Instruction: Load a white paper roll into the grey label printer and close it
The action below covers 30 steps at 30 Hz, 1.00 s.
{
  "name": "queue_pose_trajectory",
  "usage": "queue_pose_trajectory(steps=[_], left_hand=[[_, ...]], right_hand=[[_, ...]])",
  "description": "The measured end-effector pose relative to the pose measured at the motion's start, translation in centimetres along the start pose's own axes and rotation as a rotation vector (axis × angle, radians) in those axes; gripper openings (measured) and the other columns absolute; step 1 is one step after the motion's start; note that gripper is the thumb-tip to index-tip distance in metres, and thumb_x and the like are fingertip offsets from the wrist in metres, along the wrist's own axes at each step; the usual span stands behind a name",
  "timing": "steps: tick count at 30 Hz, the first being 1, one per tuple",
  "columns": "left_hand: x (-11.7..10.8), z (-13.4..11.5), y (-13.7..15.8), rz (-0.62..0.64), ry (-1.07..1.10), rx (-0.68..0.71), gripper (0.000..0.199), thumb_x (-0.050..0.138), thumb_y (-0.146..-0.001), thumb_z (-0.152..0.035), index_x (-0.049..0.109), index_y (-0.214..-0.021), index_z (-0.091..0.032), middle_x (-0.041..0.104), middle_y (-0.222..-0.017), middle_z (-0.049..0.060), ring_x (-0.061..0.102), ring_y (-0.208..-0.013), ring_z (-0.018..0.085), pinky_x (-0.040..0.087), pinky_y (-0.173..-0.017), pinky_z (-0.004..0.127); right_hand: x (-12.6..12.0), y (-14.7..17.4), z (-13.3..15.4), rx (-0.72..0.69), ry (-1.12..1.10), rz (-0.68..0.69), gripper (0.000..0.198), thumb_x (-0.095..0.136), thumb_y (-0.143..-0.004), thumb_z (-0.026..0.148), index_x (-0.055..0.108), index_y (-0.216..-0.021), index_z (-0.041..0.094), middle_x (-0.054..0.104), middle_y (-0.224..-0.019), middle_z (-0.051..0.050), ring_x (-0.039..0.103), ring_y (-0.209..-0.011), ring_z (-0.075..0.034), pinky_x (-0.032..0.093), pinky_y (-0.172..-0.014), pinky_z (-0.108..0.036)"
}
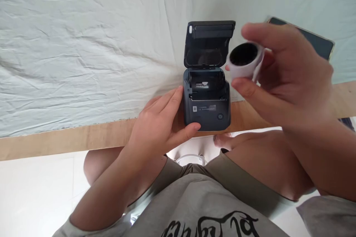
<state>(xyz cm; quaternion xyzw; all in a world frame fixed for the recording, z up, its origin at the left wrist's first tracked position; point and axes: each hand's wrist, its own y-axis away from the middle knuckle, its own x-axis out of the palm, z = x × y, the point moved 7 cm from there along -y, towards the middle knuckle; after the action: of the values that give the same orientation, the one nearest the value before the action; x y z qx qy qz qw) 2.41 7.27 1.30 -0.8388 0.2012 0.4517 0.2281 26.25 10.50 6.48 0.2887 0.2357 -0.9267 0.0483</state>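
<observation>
Wrinkled cloth (83, 51); your open left hand (157, 122) braces the printer (205, 118) one-sidedly, so your right hand (292, 70), gripping the roll (241, 72), could knock it askew.

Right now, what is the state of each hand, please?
Left hand: open, touching the printer.
Right hand: closed, holding the white roll.

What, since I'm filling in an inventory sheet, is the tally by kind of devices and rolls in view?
Printer, lid open: 1
White roll, in the right hand: 1
Flat dark-screened device, partly hidden: 1
Total: 3
</observation>
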Motion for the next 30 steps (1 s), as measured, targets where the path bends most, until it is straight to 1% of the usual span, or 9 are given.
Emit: queue_pose_trajectory(steps=[3,7,10,13,16,21,25,27,30], left_hand=[[0.0,0.0,0.0,0.0,0.006,0.003,0.082,0.051,-0.123,-0.067,0.057,-0.172,-0.002,0.071,-0.17,0.024,0.076,-0.151,0.038,0.063,-0.126,0.047],[0.1,0.2,0.2,0.019,0.045,-0.021,0.084,0.052,-0.122,-0.07,0.057,-0.174,-0.004,0.072,-0.17,0.024,0.075,-0.152,0.039,0.062,-0.129,0.05],[0.2,0.3,0.2,0.039,0.06,-0.041,0.086,0.052,-0.121,-0.073,0.056,-0.176,-0.008,0.071,-0.171,0.022,0.074,-0.153,0.04,0.061,-0.132,0.052],[0.3,0.5,0.2,0.062,0.077,-0.075,0.086,0.053,-0.119,-0.075,0.054,-0.178,-0.013,0.07,-0.174,0.02,0.072,-0.156,0.041,0.06,-0.133,0.055],[0.3,0.5,0.0,0.079,0.107,-0.1,0.086,0.056,-0.117,-0.072,0.055,-0.178,-0.011,0.068,-0.175,0.021,0.071,-0.157,0.042,0.06,-0.134,0.058],[-0.4,0.6,-0.4,0.073,0.215,-0.19,0.087,0.052,-0.117,-0.073,0.054,-0.177,-0.009,0.063,-0.179,0.022,0.064,-0.166,0.042,0.057,-0.136,0.059],[-0.9,0.9,-1.6,0.012,0.275,-0.299,0.088,0.05,-0.117,-0.075,0.054,-0.176,-0.009,0.06,-0.182,0.023,0.06,-0.17,0.042,0.054,-0.14,0.061],[-0.7,0.8,-2.4,-0.001,0.288,-0.319,0.084,0.055,-0.114,-0.069,0.056,-0.174,-0.01,0.064,-0.179,0.023,0.063,-0.167,0.043,0.056,-0.138,0.061],[-0.1,0.2,-3.4,-0.002,0.291,-0.282,0.078,0.061,-0.108,-0.057,0.059,-0.17,-0.011,0.073,-0.169,0.02,0.072,-0.155,0.04,0.062,-0.131,0.057]], right_hand=[[1.2,-0.4,0.8,-0.167,0.203,0.064,0.044,0.077,-0.102,0.032,0.071,-0.146,0.035,0.081,-0.132,-0.003,0.08,-0.113,-0.02,0.071,-0.092,-0.037],[2.2,-1.2,0.6,-0.183,0.374,0.09,0.011,0.071,-0.102,0.022,0.074,-0.112,0.025,0.084,-0.111,-0.001,0.073,-0.082,-0.014,0.06,-0.077,-0.032],[2.6,-1.6,0.4,-0.185,0.403,0.124,0.01,0.067,-0.103,0.023,0.076,-0.106,0.023,0.084,-0.107,-0.001,0.068,-0.075,-0.013,0.054,-0.074,-0.032],[2.9,-1.8,0.2,-0.164,0.357,0.161,0.014,0.064,-0.104,0.023,0.077,-0.101,0.022,0.084,-0.109,-0.001,0.075,-0.087,-0.015,0.053,-0.075,-0.032],[2.8,-1.8,0.5,-0.17,0.288,0.165,0.016,0.064,-0.105,0.024,0.077,-0.096,0.023,0.084,-0.11,-0.001,0.079,-0.099,-0.016,0.06,-0.081,-0.033],[2.5,-1.0,1.7,-0.226,0.222,0.142,0.016,0.068,-0.107,0.031,0.077,-0.094,0.027,0.083,-0.105,0.0,0.078,-0.101,-0.018,0.068,-0.089,-0.039],[2.8,0.2,1.8,-0.286,0.153,0.205,0.013,0.071,-0.106,0.03,0.079,-0.096,0.03,0.083,-0.108,0.0,0.078,-0.104,-0.019,0.068,-0.094,-0.042],[2.7,0.7,1.6,-0.317,0.11,0.215,0.007,0.075,-0.104,0.034,0.08,-0.101,0.031,0.082,-0.11,0.0,0.079,-0.112,-0.021,0.068,-0.101,-0.045],[1.9,1.0,0.8,-0.313,0.071,0.139,0.009,0.071,-0.106,0.035,0.079,-0.106,0.031,0.081,-0.121,-0.001,0.077,-0.127,-0.022,0.065,-0.114,-0.046]])
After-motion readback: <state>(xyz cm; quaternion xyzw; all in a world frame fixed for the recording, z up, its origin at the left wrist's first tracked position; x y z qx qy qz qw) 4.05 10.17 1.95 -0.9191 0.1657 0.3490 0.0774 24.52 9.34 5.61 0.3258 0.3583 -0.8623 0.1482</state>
